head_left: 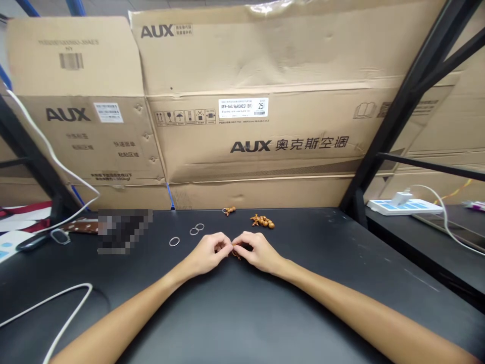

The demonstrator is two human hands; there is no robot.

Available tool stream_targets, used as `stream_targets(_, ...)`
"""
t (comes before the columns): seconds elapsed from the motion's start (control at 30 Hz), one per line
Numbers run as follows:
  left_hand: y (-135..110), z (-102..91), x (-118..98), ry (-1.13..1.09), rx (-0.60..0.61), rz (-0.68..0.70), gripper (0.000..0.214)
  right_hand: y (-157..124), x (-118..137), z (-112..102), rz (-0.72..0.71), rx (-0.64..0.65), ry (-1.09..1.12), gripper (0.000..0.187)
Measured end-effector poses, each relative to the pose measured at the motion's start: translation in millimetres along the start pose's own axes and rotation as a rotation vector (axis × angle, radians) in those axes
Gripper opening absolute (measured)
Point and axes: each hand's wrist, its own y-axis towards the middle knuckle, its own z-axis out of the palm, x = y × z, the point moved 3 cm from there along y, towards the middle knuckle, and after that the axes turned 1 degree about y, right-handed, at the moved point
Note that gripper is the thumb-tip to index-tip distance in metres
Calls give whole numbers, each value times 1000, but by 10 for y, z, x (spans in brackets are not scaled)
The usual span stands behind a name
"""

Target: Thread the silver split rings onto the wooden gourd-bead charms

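Left hand [210, 254] and right hand [261, 254] meet at a small brown charm [237, 255]

Glossy, rounded gourd-shaped charms [264, 221] lie clustered on the smooth black table [242, 313], beyond the right hand; thin, round metal rings [174, 245] lie flat beyond the left; the small brown charm shows just below the meeting fingertips; both wrists angle inward, fingers curled; the right thumb and forefinger clamp on it; the left pair press together, on what I cannot tell.
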Motion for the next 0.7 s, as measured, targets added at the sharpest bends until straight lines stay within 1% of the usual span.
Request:
stream_targets(0.17, -3, 10, 21, 2, -31, 23, 21, -4, -6, 2, 35, -8, 31, 15)
stream_targets(0.27, -2, 7, 18, -34, -27, 18, 21, -3, -12, 6, 61, -4, 72, 16)
stream_targets(0.43, -4, 3, 13, -70, -24, -2, 21, 7, -35, -8, 110, 2, 188, 18)
stream_targets(0.6, -7, 18, 29, -97, -22, -3, 22, 5, -69, 8, 169, 50, 308, 26)
stream_targets(0.7, -7, 21, 25, -113, -23, -10, 23, 5, -84, 20, 201, 38, 370, 28)
